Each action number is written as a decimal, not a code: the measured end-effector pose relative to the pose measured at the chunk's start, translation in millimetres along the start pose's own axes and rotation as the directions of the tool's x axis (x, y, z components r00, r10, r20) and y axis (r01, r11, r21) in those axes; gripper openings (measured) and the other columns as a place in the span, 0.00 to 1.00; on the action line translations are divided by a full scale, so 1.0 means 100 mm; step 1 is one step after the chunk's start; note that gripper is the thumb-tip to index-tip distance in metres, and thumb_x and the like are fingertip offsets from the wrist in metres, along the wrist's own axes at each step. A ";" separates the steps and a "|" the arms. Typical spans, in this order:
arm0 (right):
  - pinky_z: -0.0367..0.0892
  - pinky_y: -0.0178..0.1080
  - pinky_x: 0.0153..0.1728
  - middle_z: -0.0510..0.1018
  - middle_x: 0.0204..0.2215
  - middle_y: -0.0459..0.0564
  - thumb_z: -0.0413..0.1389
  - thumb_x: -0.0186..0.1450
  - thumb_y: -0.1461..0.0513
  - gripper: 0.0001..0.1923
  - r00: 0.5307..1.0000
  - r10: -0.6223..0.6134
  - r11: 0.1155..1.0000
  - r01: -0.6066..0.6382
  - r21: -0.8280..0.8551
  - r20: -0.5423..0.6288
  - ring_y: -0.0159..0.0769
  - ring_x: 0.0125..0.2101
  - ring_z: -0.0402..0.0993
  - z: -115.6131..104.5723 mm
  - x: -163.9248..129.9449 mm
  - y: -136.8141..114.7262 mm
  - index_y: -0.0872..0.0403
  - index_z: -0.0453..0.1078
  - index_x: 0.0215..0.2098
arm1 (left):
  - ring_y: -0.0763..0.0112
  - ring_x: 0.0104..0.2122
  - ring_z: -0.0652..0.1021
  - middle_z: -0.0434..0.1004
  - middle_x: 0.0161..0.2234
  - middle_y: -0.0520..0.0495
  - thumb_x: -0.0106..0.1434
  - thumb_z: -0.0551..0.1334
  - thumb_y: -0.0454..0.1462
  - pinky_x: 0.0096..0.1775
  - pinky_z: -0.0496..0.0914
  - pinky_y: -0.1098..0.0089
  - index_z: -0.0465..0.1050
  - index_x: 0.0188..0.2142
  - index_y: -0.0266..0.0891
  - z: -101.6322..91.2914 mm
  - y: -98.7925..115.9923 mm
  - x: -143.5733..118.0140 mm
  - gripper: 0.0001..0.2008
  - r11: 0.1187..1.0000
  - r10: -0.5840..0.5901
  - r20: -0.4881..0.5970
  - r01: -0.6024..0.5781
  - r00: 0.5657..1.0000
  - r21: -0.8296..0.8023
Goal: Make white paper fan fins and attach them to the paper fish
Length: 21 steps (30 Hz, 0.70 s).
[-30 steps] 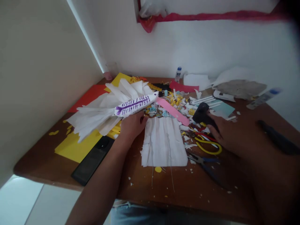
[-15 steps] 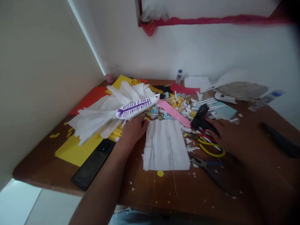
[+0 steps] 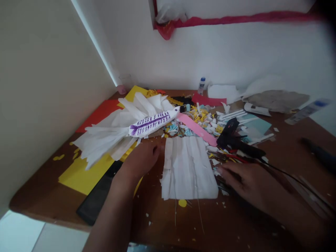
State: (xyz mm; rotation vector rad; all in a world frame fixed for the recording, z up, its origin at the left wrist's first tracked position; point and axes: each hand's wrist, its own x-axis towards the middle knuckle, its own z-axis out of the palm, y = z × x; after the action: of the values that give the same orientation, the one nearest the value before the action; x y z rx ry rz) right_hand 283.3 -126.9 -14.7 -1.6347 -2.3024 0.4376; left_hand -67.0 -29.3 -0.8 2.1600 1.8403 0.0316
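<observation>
A white pleated paper piece (image 3: 187,168) lies flat before me, with thin wires sticking out of its near edge. My left hand (image 3: 144,155) is beside its upper left corner, fingers loosely curled, a small gap at the thumb, nothing visible in them. Over the pliers (image 3: 231,192), near the sheet's right edge, my right hand (image 3: 244,180) has fingers reaching forward and apart. It mostly covers the pliers. A black glue gun (image 3: 233,140) lies just beyond that hand. Behind my left hand rests a white paper bird (image 3: 154,122) with purple markings and pleated wings.
Paper scraps (image 3: 202,119) are heaped at the back, crossed by a pink strip (image 3: 198,129). A black phone-like slab (image 3: 97,196) lies on yellow paper (image 3: 81,175) at left. Glue sticks (image 3: 201,85) stand by the wall. A cord (image 3: 294,178) runs off to the right.
My right hand has let go of the glue gun and moved nearer, over the pliers. My left hand has drawn back slightly toward me and left. The view has shifted a little.
</observation>
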 end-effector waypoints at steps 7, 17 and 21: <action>0.74 0.41 0.30 0.88 0.31 0.48 0.51 0.78 0.53 0.16 0.996 -0.008 1.000 0.010 -0.024 0.089 0.45 0.30 0.85 0.23 -0.01 0.09 0.43 0.81 0.44 | 0.59 0.32 0.83 0.86 0.34 0.42 0.76 0.52 0.47 0.34 0.68 0.64 0.78 0.29 0.45 -0.02 0.02 -0.06 0.24 0.999 -0.004 0.244 0.013 0.970 -0.036; 0.69 0.41 0.35 0.89 0.36 0.49 0.49 0.79 0.52 0.18 0.987 0.069 0.998 -0.070 -0.004 0.144 0.44 0.35 0.86 0.29 0.01 -0.07 0.46 0.80 0.48 | 0.59 0.31 0.82 0.86 0.34 0.41 0.76 0.53 0.54 0.35 0.69 0.63 0.78 0.29 0.42 0.02 0.10 -0.07 0.27 0.991 0.030 0.352 0.019 0.935 -0.134; 0.68 0.42 0.36 0.88 0.36 0.49 0.48 0.80 0.50 0.19 0.983 0.080 0.995 -0.089 0.048 0.165 0.45 0.36 0.86 0.27 0.03 -0.08 0.47 0.79 0.48 | 0.60 0.30 0.82 0.86 0.31 0.43 0.76 0.53 0.54 0.35 0.69 0.64 0.77 0.28 0.43 0.01 0.12 -0.07 0.28 0.985 0.022 0.374 0.045 0.927 -0.169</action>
State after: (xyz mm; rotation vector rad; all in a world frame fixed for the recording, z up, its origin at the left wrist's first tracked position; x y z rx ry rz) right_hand 264.2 -128.4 -36.3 -1.7330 -2.3185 0.6713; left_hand -57.1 -37.6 2.7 1.8799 1.5681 -0.2024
